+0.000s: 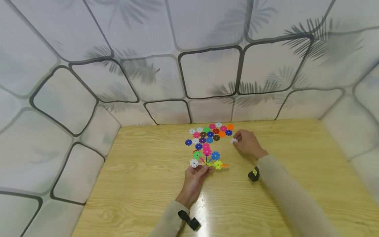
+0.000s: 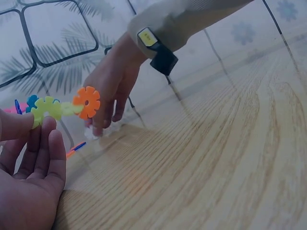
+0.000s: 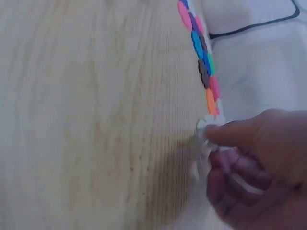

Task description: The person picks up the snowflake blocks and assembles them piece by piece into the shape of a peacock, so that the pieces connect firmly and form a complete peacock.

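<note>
My left hand pinches the yellow-green centre disc of a joined cluster of notched plastic snowflake discs. Radiating from that centre are a white disc, a green disc, a blue disc and a yellow disc. An orange disc sticks out to the side in the left wrist view. Off to the right, my right hand holds a white snowflake disc between thumb and fingertips, low over the table. The right wrist view shows this white disc partly covered by the thumb.
Loose snowflake discs in many colours lie flat in a group beyond the hands, among them a brown disc and an orange disc. The wooden table meets a patterned wall covering at the back and sides.
</note>
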### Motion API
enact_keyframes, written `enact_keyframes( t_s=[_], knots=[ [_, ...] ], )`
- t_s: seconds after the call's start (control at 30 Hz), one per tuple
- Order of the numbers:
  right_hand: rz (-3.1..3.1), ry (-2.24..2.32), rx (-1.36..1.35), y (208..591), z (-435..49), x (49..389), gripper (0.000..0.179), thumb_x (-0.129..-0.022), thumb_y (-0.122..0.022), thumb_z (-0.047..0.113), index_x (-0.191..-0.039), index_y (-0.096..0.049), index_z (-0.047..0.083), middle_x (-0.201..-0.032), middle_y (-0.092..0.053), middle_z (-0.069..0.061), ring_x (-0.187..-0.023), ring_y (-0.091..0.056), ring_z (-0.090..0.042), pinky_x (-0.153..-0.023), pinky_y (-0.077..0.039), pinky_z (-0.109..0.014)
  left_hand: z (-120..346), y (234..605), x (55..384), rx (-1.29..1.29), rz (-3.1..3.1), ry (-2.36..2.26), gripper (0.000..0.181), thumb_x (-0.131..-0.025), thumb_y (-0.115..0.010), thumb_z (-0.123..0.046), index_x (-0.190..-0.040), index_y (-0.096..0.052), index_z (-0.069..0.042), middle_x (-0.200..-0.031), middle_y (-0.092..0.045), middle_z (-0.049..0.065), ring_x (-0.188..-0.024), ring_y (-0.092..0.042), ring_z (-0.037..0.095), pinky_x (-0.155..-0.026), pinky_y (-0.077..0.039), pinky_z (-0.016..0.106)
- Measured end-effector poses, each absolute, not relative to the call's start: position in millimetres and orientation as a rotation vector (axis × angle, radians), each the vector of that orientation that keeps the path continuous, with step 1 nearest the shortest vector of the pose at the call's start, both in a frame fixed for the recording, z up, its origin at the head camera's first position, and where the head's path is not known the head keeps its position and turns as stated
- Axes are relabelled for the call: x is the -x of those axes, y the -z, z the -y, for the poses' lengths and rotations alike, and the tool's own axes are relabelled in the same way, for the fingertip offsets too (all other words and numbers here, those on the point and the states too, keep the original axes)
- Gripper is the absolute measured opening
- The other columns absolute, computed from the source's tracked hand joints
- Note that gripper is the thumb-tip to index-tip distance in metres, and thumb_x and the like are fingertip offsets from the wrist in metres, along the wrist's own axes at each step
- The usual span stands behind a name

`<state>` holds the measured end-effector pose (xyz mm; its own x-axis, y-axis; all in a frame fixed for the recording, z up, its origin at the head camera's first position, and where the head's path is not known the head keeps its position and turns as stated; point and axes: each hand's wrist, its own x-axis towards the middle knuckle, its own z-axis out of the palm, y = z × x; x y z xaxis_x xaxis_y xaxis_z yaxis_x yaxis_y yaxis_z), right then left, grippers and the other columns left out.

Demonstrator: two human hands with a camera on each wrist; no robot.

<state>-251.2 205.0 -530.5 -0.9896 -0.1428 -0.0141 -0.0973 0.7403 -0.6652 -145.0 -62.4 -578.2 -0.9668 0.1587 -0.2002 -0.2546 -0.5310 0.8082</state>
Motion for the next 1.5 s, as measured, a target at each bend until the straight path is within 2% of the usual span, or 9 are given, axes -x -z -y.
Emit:
enact_keyframes(
  t_s=[0.13,0.27,0.43,0.57,0.83,1.23,1.5],
  knots=[
    [-2.842,1.249,0.411,526.2,-199.8,238.8,0.014,-0.104,-0.075,0.015,-0.112,-0.076,0.003,-0.103,-0.080,-0.013,-0.093,-0.075,-0.026,-0.090,-0.064,-0.047,62.5,578.0,144.9,0.185,-1.362,-2.556,0.014,-0.105,-0.061,0.008,-0.103,-0.059,-0.006,-0.094,-0.072,0.001,-0.097,-0.079,0.017,-0.100,-0.064,0.033],
    [-2.785,1.323,0.583,515.0,-194.3,221.4,0.012,-0.104,-0.077,0.018,-0.112,-0.081,0.011,-0.102,-0.083,-0.003,-0.092,-0.077,-0.016,-0.085,-0.066,-0.033,62.2,576.8,146.3,0.183,-1.363,-2.551,0.016,-0.105,-0.060,0.006,-0.099,-0.056,-0.008,-0.096,-0.071,0.001,-0.098,-0.079,0.016,-0.100,-0.064,0.032],
    [-2.730,1.389,0.673,507.8,-190.9,203.3,0.011,-0.104,-0.076,0.013,-0.113,-0.082,0.011,-0.103,-0.084,-0.007,-0.091,-0.080,-0.018,-0.082,-0.065,-0.024,62.8,576.8,147.5,0.194,-1.355,-2.546,0.016,-0.107,-0.060,0.004,-0.098,-0.055,-0.008,-0.097,-0.072,0.003,-0.099,-0.079,0.016,-0.100,-0.064,0.032],
    [-2.730,1.427,0.748,508.8,-188.3,194.9,0.010,-0.103,-0.075,0.009,-0.111,-0.081,0.011,-0.104,-0.084,-0.009,-0.092,-0.081,-0.022,-0.082,-0.065,-0.024,62.8,578.2,147.4,0.204,-1.353,-2.546,0.016,-0.107,-0.060,0.004,-0.098,-0.054,-0.007,-0.097,-0.072,0.003,-0.098,-0.079,0.016,-0.099,-0.064,0.032],
    [-2.788,1.452,0.908,516.0,-182.6,188.9,0.015,-0.100,-0.076,0.000,-0.108,-0.082,0.011,-0.103,-0.085,-0.003,-0.091,-0.082,-0.018,-0.084,-0.067,-0.027,62.3,580.6,147.3,0.196,-1.360,-2.532,0.019,-0.106,-0.059,0.006,-0.095,-0.055,-0.008,-0.092,-0.073,-0.001,-0.094,-0.080,0.015,-0.096,-0.065,0.030],
    [-2.875,1.424,0.940,512.7,-182.4,182.6,0.014,-0.100,-0.076,-0.001,-0.106,-0.081,0.010,-0.102,-0.085,-0.004,-0.093,-0.083,-0.022,-0.085,-0.068,-0.036,61.7,580.3,146.9,0.198,-1.371,-2.516,0.021,-0.106,-0.057,0.008,-0.093,-0.055,-0.009,-0.088,-0.074,-0.001,-0.090,-0.080,0.013,-0.093,-0.065,0.029],
    [-2.903,1.436,0.923,516.8,-189.3,178.6,0.015,-0.097,-0.078,-0.004,-0.105,-0.079,0.009,-0.099,-0.084,-0.006,-0.091,-0.082,-0.019,-0.084,-0.067,-0.027,64.0,580.1,147.7,0.203,-1.300,-2.541,0.019,-0.108,-0.056,0.005,-0.094,-0.052,-0.008,-0.094,-0.071,0.003,-0.097,-0.079,0.017,-0.097,-0.065,0.030]
  ],
)
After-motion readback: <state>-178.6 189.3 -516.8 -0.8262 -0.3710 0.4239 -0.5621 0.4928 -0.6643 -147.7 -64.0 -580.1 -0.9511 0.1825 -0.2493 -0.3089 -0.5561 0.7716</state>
